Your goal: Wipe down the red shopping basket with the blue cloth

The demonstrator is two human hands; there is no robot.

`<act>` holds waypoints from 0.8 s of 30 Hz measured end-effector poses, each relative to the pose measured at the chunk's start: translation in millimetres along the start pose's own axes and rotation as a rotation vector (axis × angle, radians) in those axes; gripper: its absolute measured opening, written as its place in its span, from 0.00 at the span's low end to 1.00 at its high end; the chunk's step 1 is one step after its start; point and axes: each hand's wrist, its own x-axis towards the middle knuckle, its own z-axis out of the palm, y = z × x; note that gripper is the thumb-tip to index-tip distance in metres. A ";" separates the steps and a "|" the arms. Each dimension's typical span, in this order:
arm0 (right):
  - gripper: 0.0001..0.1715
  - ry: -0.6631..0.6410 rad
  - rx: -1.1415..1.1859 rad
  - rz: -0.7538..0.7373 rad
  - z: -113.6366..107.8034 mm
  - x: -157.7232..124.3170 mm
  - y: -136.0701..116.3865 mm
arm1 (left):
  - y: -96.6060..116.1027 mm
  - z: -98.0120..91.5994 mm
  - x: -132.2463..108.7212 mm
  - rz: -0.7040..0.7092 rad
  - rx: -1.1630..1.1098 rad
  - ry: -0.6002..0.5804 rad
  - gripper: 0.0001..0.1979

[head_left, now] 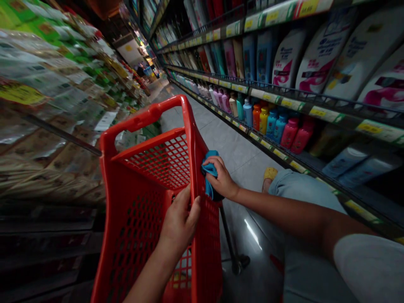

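Note:
A red plastic shopping cart [205,235] with lattice sides stands in front of me, its handle at the far end. My left hand [181,212] grips the rim of its right side wall, thumb on the outside and fingers reaching over to the inside, where they are partly hidden. Against the outer face of that same wall, my right hand [221,179] holds a bunched blue cloth [210,168]. The cloth touches the red plastic just below the handle's right post.
Shelves of shampoo bottles [287,59] with price strips [287,102] line the right. Packaged goods [53,75] are stacked on the left. Grey tiled floor [252,168] runs between. A cart wheel [238,263] and my yellow shoe [269,173] are on the floor.

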 end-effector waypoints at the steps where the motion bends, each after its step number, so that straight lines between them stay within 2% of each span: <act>1: 0.16 0.072 -0.009 0.104 2.2 -4.3 8.7 | 0.1 -1.4 0.1 0.012 0.010 -0.015 0.22; 4: 0.13 0.224 -0.021 0.370 5.0 -15.4 26.6 | -0.3 -7.5 -0.7 0.042 0.034 -0.057 0.23; 6: 0.12 0.226 -0.014 0.397 0.0 -12.2 21.7 | -1.1 -12.1 -3.3 0.055 0.038 -0.069 0.22; 8: 0.12 0.214 0.008 0.296 -10.0 1.5 2.5 | -2.7 -16.2 -8.4 0.064 0.036 -0.064 0.22; 12: 0.15 0.147 0.027 -0.108 -30.6 37.6 -39.2 | -12.0 -24.4 -26.3 0.058 0.039 -0.079 0.21; 13: 0.15 0.166 0.029 -0.110 -33.2 43.2 -41.7 | -16.0 -27.9 -31.4 0.056 0.048 -0.086 0.21; 14: 0.14 0.212 0.046 -0.016 -34.6 46.4 -39.7 | -20.2 -32.3 -36.1 0.054 0.062 -0.090 0.20; 16: 0.12 0.334 0.116 0.348 -34.5 46.2 -25.9 | -26.4 -43.8 -40.9 0.052 0.102 -0.090 0.20; 18: 0.09 0.389 0.186 0.666 -33.1 39.8 -9.2 | -24.3 -55.1 -36.1 0.023 0.143 -0.121 0.20; 20: 0.07 0.379 0.211 0.768 -33.3 30.9 -2.6 | -9.9 -60.1 -20.1 -0.027 0.139 -0.196 0.21; 22: 0.09 0.373 0.204 0.680 -35.9 22.1 -10.3 | 14.3 -54.5 3.1 -0.051 0.078 -0.240 0.24; 24: 0.13 0.341 0.169 0.437 -39.2 13.3 -25.7 | 40.7 -40.1 27.0 -0.002 0.034 -0.145 0.24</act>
